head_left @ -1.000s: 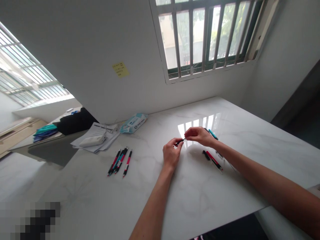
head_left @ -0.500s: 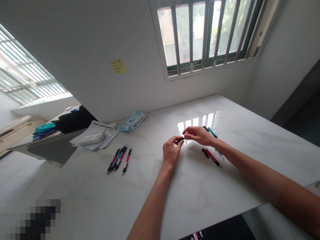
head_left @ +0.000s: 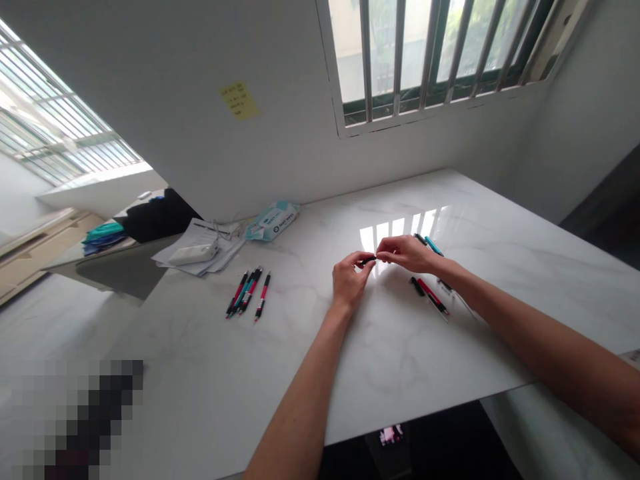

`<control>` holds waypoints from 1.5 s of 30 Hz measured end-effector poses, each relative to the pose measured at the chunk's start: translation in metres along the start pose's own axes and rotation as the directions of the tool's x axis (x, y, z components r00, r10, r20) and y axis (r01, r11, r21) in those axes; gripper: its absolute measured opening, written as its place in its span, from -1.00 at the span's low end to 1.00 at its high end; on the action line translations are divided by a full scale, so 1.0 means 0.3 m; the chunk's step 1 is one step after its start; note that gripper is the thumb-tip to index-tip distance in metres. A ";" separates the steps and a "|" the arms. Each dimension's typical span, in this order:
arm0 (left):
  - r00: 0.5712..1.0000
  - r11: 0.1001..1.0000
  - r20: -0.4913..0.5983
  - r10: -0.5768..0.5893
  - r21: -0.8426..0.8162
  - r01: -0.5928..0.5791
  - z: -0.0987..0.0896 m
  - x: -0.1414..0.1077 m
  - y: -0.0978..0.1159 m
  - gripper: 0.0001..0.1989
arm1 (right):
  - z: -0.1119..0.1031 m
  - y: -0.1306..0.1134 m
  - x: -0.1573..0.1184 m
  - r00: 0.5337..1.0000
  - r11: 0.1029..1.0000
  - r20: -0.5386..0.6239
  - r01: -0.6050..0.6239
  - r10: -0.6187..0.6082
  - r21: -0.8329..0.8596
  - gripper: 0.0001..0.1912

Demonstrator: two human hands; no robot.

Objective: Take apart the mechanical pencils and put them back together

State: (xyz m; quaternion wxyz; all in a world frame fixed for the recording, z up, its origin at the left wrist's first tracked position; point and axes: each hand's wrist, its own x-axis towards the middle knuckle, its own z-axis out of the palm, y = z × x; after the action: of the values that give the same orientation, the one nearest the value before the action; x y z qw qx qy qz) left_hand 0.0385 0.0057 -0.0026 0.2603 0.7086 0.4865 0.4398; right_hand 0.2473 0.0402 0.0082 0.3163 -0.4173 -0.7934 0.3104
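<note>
My left hand (head_left: 350, 280) pinches a short black pen part (head_left: 369, 259) between thumb and fingers, just above the white marble-patterned table (head_left: 370, 360). At the far end of that part, the fingertips of my right hand (head_left: 407, 253) are closed together. Whatever tiny piece they may cover is hidden. Beside my right wrist lie a teal pen barrel (head_left: 434, 246) and a dark piece (head_left: 420, 238). Nearer me are a red pen barrel (head_left: 430, 293), a black grip piece (head_left: 417, 287) and a thin white refill (head_left: 441, 311). A clear piece (head_left: 444, 285) is partly covered by my right forearm.
Several red and teal pens (head_left: 245, 291) lie in a group on the left, with one red pen (head_left: 263, 297) slightly apart. Behind them are papers (head_left: 205, 267), a white device (head_left: 195, 253) and a wipes packet (head_left: 274, 221). A barred window (head_left: 425, 67) is above the table.
My right fingertips have closed in on the end of the black pen part; before, they were more spread. The camera view has tilted down and shifted slightly left.
</note>
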 end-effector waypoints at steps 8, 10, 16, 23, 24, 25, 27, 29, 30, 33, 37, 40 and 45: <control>0.999 0.987 0.014 -0.053 -0.154 0.054 -0.005 0.005 -0.002 -0.87 | 0.012 -0.019 0.002 0.999 0.998 -0.026 -0.025 0.023 -0.064 -0.64; 0.994 0.938 0.026 -0.111 -0.328 0.113 -0.004 0.010 -0.009 -0.77 | 0.026 -0.037 -0.001 0.999 0.998 -0.048 -0.021 0.018 -0.061 -0.59; 0.971 0.863 -0.008 -0.240 -0.459 0.210 -0.008 0.024 -0.020 -0.64 | -0.008 -0.030 -0.001 0.989 0.991 -0.148 -0.024 0.004 -0.131 -0.64; 0.946 0.857 -0.053 -0.320 -0.442 0.265 -0.011 0.032 -0.025 -0.65 | -0.195 0.113 -0.015 0.865 0.905 -0.478 -0.315 0.150 -0.285 -0.80; 0.946 0.862 -0.052 -0.320 -0.432 0.267 -0.010 0.032 -0.025 -0.65 | -0.204 0.129 -0.019 0.870 0.881 -0.460 -0.349 0.178 -0.320 -0.82; 0.947 0.866 -0.051 -0.318 -0.423 0.268 -0.009 0.031 -0.025 -0.65 | -0.206 0.141 -0.022 0.879 0.858 -0.430 -0.373 0.206 -0.352 -0.84; 0.948 0.868 -0.050 -0.314 -0.419 0.265 -0.008 0.029 -0.025 -0.65 | -0.198 0.156 -0.025 0.897 0.825 -0.361 -0.396 0.254 -0.404 -0.86; 0.949 0.866 -0.053 -0.310 -0.429 0.259 -0.008 0.028 -0.025 -0.67 | -0.185 0.162 -0.024 0.910 0.811 -0.300 -0.396 0.285 -0.430 -0.84; 0.950 0.863 -0.055 -0.308 -0.437 0.255 -0.007 0.028 -0.025 -0.67 | -0.179 0.162 -0.024 0.915 0.810 -0.276 -0.392 0.294 -0.436 -0.82; 0.951 0.853 -0.062 -0.302 -0.463 0.240 -0.006 0.028 -0.022 -0.69 | -0.170 0.159 -0.021 0.918 0.799 -0.240 -0.394 0.317 -0.454 -0.77; 0.955 0.849 -0.059 -0.290 -0.476 0.229 -0.004 0.027 -0.014 -0.71 | -0.166 0.143 -0.018 0.919 0.797 -0.220 -0.394 0.327 -0.459 -0.79; 0.957 0.849 -0.046 -0.285 -0.475 0.230 -0.003 0.026 -0.009 -0.72 | -0.167 0.129 -0.017 0.921 0.801 -0.233 -0.386 0.311 -0.458 -0.79; 0.959 0.853 -0.036 -0.281 -0.468 0.232 0.001 0.025 -0.010 -0.72 | -0.165 0.118 -0.024 0.910 0.759 -0.221 -0.414 0.350 -0.503 -0.73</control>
State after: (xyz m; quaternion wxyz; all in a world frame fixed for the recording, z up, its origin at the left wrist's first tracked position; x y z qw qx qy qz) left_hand 0.0384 0.0138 -0.0024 0.4513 0.5320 0.4717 0.5393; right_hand 0.3047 0.0618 0.0096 0.1604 -0.6591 -0.7267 0.1084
